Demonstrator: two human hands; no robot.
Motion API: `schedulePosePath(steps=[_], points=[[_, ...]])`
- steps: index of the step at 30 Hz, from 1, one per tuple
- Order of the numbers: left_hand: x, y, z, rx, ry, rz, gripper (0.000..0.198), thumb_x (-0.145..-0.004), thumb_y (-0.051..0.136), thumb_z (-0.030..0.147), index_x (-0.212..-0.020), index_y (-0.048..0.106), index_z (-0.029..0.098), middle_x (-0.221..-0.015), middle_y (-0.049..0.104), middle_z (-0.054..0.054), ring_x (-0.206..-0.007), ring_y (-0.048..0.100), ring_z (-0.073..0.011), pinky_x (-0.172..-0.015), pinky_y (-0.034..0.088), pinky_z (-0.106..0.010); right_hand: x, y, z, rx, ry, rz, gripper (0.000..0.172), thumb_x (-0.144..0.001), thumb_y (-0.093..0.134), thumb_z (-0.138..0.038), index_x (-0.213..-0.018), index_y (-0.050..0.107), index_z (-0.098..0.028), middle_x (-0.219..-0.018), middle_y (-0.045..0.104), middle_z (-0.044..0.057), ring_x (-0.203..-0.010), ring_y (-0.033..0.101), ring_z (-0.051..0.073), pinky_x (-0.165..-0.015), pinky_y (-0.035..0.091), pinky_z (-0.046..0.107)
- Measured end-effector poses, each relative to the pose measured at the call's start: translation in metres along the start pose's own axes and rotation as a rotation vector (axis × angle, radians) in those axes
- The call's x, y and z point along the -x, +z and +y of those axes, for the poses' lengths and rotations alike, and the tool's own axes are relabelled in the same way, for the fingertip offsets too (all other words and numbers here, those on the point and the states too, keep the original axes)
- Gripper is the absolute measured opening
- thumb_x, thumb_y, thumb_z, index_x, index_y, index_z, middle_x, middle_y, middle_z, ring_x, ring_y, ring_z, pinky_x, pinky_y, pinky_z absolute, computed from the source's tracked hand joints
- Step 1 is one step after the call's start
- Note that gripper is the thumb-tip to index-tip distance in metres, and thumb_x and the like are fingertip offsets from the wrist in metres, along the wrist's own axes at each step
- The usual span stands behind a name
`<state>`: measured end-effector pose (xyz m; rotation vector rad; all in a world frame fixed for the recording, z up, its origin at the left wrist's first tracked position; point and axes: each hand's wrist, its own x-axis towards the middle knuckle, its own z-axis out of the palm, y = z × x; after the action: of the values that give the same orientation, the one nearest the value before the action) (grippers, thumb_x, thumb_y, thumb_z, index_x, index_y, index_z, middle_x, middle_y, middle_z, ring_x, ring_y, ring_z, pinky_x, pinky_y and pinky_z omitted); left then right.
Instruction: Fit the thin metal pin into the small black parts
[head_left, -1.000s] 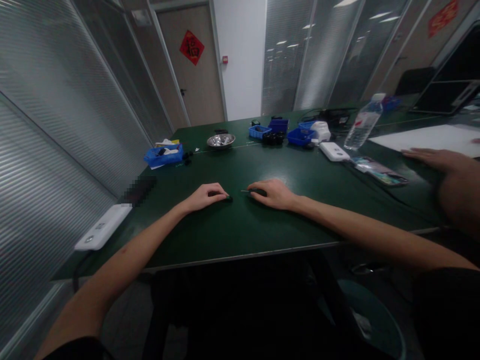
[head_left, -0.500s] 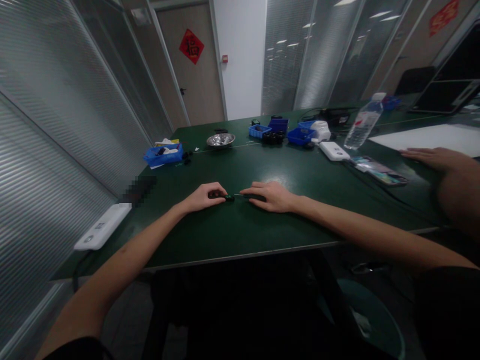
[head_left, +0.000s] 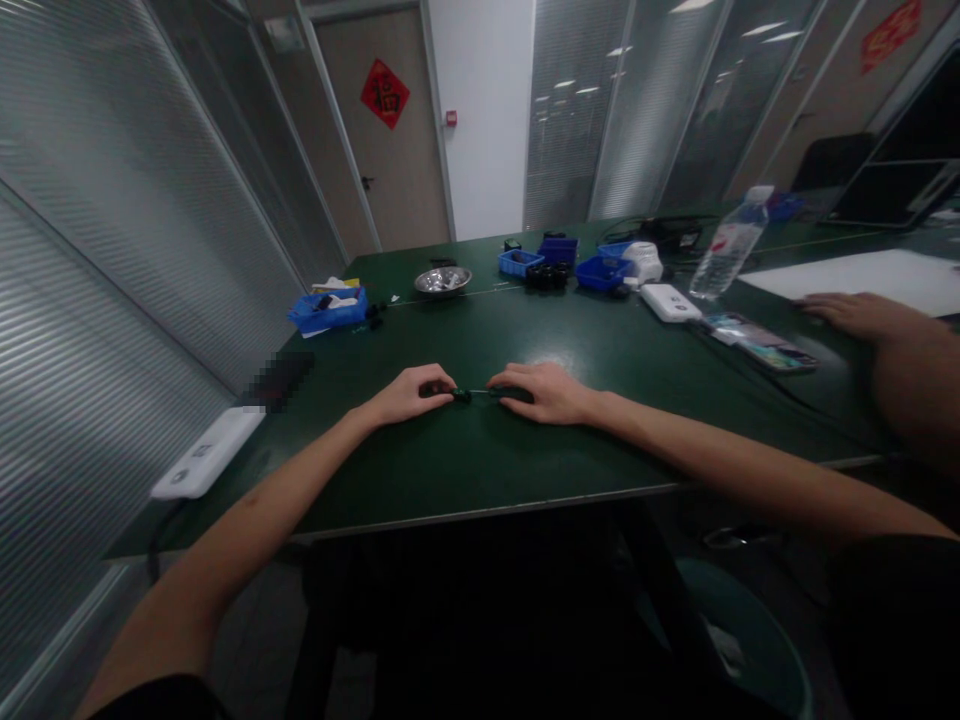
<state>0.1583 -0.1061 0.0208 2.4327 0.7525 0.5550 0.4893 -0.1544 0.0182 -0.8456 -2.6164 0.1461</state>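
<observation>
Two hands meet on a dark green table (head_left: 465,470) in a glass-walled office.
The left hand (head_left: 411,392) curls round a small black part (head_left: 460,396) at mid-table; the right hand (head_left: 546,390) grips a dark tool (head_left: 516,394) — its tip, apart a second ago, now touches the part. Beyond: steel bowl (head_left: 442,280), blue bins (head_left: 328,312), water bottle (head_left: 727,246), another person's hand (head_left: 862,312).

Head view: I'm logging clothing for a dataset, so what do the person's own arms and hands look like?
The left hand and right hand are bare: no gloves, and no watch, ring or bracelet shows. The arms are uncovered up to black short sleeves.
</observation>
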Motion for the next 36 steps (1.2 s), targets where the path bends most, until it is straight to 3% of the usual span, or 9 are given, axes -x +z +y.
schedulePosePath(steps=[36], points=[[-0.0011, 0.0021, -0.0008, 0.018, 0.031, 0.000, 0.029, -0.100, 0.069, 0.044, -0.115, 0.076, 0.019, -0.106, 0.065, -0.006, -0.090, 0.063, -0.0188, -0.080, 0.052, -0.032, 0.0000, 0.0021, 0.0029, 0.012, -0.044, 0.033, 0.040, -0.106, 0.054, -0.040, -0.141, 0.061, -0.022, -0.116, 0.070, 0.008, -0.085, 0.064, 0.018, -0.071, 0.044, 0.030]])
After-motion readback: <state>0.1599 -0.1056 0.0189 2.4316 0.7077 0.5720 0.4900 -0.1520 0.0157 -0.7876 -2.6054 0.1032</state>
